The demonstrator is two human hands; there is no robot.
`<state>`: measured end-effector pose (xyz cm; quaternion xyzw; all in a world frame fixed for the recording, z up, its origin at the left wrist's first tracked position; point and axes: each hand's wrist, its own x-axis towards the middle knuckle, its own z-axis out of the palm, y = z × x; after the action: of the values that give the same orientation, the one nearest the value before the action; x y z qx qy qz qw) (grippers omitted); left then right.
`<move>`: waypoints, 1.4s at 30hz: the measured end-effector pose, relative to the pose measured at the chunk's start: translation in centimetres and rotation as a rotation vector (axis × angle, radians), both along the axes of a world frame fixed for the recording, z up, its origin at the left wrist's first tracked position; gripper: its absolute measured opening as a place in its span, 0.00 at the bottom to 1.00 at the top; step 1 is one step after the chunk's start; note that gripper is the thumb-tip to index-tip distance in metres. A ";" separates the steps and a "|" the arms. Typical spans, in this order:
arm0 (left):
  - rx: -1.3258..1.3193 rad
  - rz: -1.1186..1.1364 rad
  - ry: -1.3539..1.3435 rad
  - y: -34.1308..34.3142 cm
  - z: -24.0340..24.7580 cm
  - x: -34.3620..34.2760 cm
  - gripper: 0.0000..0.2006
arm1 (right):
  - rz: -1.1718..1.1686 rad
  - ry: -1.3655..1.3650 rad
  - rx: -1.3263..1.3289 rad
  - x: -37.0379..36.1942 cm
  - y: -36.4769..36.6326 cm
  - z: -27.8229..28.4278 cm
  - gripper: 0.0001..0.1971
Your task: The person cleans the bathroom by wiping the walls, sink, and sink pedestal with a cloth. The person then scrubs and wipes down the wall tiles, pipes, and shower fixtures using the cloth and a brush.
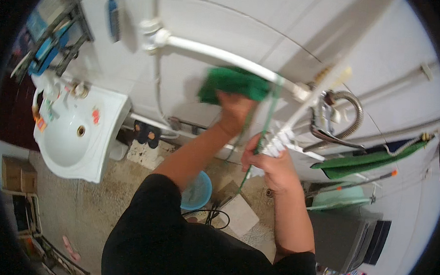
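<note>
My left hand, blurred by motion, holds a bunched green cloth against the white tiled wall, just under a white horizontal pipe. Lower and to the right, my right hand is closed around a white ribbed object whose kind I cannot make out. It sits at the lower end of a slanting white pipe. A thin green cord loops over the horizontal pipe and runs down past my right fingers toward the floor.
A white washbasin stands at left, under a rack. Metal tap fittings with a flexible hose jut out at right, near a hanging green cloth. Below are a blue basin, a black cable and a grey appliance.
</note>
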<state>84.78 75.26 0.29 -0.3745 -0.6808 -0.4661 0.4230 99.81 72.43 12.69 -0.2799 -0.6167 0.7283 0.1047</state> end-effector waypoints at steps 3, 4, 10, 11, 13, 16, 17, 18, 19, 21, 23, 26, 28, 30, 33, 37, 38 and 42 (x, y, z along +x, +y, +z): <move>-0.079 -0.208 0.078 -2.0 1.3 -1.5 0.11 | 0.028 0.098 -0.044 -0.5 -0.3 -0.7 0.10; -0.184 -0.212 0.169 -2.6 0.9 -2.5 0.12 | 0.045 0.093 -0.049 -0.6 -0.2 -0.7 0.10; -0.029 0.256 -0.110 -6.6 -7.4 -8.7 0.14 | 0.046 0.130 -0.008 -1.5 -0.7 -1.1 0.10; -0.048 0.282 -0.208 -6.7 -10.5 -8.7 0.14 | 0.048 0.127 -0.003 -1.6 -0.4 -1.3 0.10; -0.131 0.194 -0.569 -7.5 -17.8 -7.7 0.15 | 0.084 0.145 -0.032 -1.6 -0.2 -1.6 0.10; 0.175 0.236 -0.715 -7.5 -21.1 -6.5 0.18 | 0.066 0.155 -0.118 -1.5 0.0 -1.8 0.11; 0.175 0.244 -0.714 -7.3 -21.3 -6.8 0.18 | 0.074 0.154 -0.121 -1.7 0.0 -1.7 0.11; 0.068 0.214 -0.610 -7.1 -20.8 -7.0 0.19 | 0.072 0.151 -0.128 -1.8 0.0 -1.8 0.12; -0.032 0.182 -0.497 -6.1 -18.6 -6.7 0.20 | 0.056 0.145 -0.123 -1.6 0.1 -1.6 0.12; -0.130 0.124 -0.305 -5.6 -12.1 -6.5 0.20 | 0.055 0.158 -0.124 -1.6 0.2 -1.8 0.12; -0.054 0.039 -0.223 -6.6 -3.8 -7.1 0.18 | 0.077 0.178 -0.135 -1.8 0.0 -1.9 0.12; -0.059 0.156 -0.096 -7.8 -3.3 -9.0 0.16 | 0.120 0.199 -0.101 -2.2 -0.3 -2.2 0.11; -0.193 0.289 -0.016 -8.8 -8.7 -9.7 0.15 | 0.120 0.202 -0.071 -2.4 -0.6 -2.1 0.11; -0.301 0.258 -0.157 -9.4 -15.6 -8.2 0.14 | 0.099 0.179 -0.094 -2.3 -0.3 -1.9 0.10; -0.391 0.089 -0.525 -11.0 -20.6 -6.7 0.15 | 0.070 0.154 -0.110 -2.2 -0.4 -1.9 0.11; 0.030 -0.033 -0.636 -8.3 -14.2 -5.8 0.13 | 0.023 0.156 -0.109 -1.4 0.2 -2.3 0.11; -0.038 -0.003 -0.453 -8.4 -11.1 -6.5 0.14 | 0.024 0.151 -0.111 -1.3 0.3 -2.4 0.11; -0.021 0.236 -0.110 -7.6 -8.0 -8.2 0.16 | 0.049 0.185 -0.059 -1.3 -0.2 -2.1 0.11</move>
<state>76.58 67.61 -7.73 -0.2700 -0.7470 -0.4259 0.4332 98.48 72.22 10.55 -0.1992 -0.5893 0.7713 0.1350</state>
